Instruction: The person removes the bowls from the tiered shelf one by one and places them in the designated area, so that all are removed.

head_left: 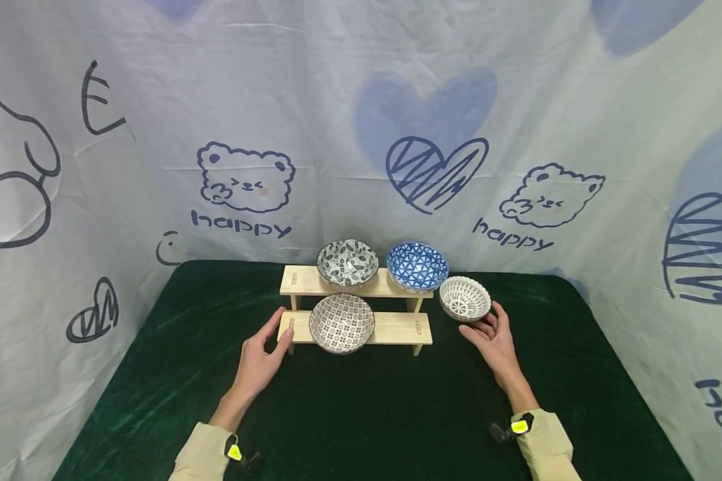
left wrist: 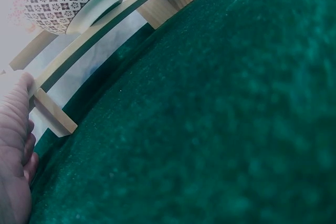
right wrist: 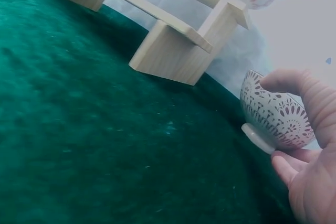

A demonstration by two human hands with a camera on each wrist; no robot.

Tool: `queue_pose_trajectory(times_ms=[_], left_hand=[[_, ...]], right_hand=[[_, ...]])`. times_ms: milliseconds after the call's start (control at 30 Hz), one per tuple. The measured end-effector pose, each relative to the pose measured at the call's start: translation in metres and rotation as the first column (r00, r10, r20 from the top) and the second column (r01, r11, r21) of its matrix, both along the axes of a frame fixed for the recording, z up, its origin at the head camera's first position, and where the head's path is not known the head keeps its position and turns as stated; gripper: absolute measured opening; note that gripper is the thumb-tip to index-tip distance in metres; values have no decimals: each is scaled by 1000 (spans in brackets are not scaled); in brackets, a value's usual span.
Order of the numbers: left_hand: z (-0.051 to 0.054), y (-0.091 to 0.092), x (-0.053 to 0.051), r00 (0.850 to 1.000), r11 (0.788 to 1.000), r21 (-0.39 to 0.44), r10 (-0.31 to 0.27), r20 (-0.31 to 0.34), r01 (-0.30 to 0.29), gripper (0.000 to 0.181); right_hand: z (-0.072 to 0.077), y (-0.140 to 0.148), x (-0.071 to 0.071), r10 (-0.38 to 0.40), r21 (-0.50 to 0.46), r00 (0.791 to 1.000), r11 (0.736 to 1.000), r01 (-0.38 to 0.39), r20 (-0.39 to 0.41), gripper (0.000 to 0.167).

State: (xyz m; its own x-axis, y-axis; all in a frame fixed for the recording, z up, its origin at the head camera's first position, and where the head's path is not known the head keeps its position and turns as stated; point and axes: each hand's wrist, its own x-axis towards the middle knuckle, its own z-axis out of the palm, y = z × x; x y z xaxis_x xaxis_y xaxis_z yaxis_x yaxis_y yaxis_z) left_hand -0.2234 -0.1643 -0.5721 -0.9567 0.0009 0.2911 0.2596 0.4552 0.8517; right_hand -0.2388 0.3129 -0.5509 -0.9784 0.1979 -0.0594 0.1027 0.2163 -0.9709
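Note:
My left hand [head_left: 259,361] grips the left end of the lower step of a two-step wooden stand [head_left: 400,329], thumb toward the front. In the left wrist view, the thumb [left wrist: 25,83] meets the board's end. At the stand's right, my right hand [head_left: 497,345] holds a small brown-and-white patterned bowl [head_left: 464,299]. The right wrist view shows that bowl [right wrist: 275,114] tilted, thumb at its side and fingers beneath near the foot. A brown-checked bowl [head_left: 341,323] sits on the lower step. On the upper step stand a black-and-white leaf-patterned bowl [head_left: 347,262] and a blue triangle-patterned bowl [head_left: 418,266].
Dark green velvet cloth [head_left: 361,414] covers the table beneath the stand. A pale curtain [head_left: 337,120] with hearts and bear drawings hangs behind and at both sides, close to the table's back edge.

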Motion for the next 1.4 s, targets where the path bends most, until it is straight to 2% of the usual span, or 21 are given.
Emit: queue_pose_trajectory(times_ms=[400, 733, 867, 1067, 1400], left_hand=[[-1, 1, -1, 1000, 1000, -4, -1, -8, 1, 61], [0, 0, 1, 1000, 1000, -4, -1, 0, 1, 60], [1, 1, 1, 1000, 1000, -1, -5, 0, 5, 61], [-1, 0, 0, 1000, 1000, -2, -5, -4, 5, 61], [0, 1, 0, 1000, 1000, -1, -5, -15, 5, 61]], right_hand=[[-4, -12, 29, 14, 7, 996, 1000, -14, -85, 94], [1, -30, 45, 52, 10, 979, 999, -51, -197, 76], [7, -39, 45, 96, -1, 962, 995, -100, -257, 71], [16, -52, 46, 211, 6, 920, 975, -221, -331, 68], [28, -75, 43, 382, 14, 856, 915, -403, -347, 73]])
